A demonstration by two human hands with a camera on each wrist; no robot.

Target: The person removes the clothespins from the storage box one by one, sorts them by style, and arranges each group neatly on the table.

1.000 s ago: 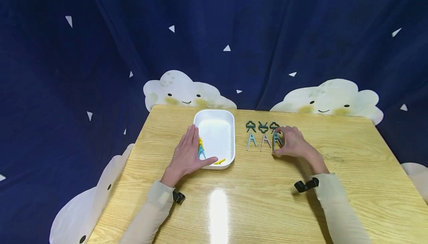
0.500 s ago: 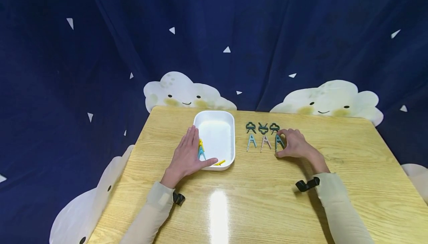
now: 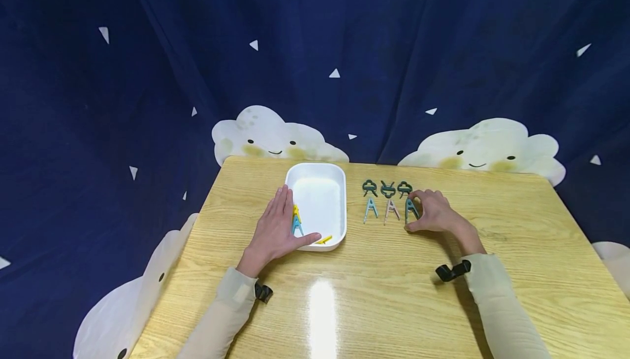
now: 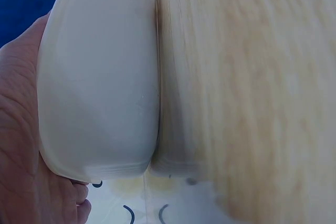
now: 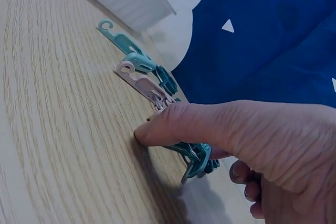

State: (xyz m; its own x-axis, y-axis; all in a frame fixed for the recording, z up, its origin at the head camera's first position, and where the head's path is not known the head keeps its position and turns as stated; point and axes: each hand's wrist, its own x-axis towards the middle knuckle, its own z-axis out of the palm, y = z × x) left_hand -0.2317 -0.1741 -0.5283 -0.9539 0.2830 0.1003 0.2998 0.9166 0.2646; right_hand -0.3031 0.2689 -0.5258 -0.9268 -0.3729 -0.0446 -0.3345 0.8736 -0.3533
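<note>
In the head view my left hand lies along the near left corner of a white plastic tray, fingers straight and thumb over its near rim. The left wrist view shows the palm against the tray's outer wall. Farther right, my right hand pinches a dark teal clothespin at the table surface, thumb at its near end and a finger at its far end. Left of it lie a pink clothespin and a light blue clothespin, apart from each other.
Behind them sits a row of dark green clips, left, middle and right. Inside the tray are yellow clothespins and a blue clothespin. A dark blue curtain hangs beyond the wooden table.
My right hand has shifted slightly to the right with the dark teal clothespin, widening the gap to the pink one. The left hand stays where it was on the tray.
</note>
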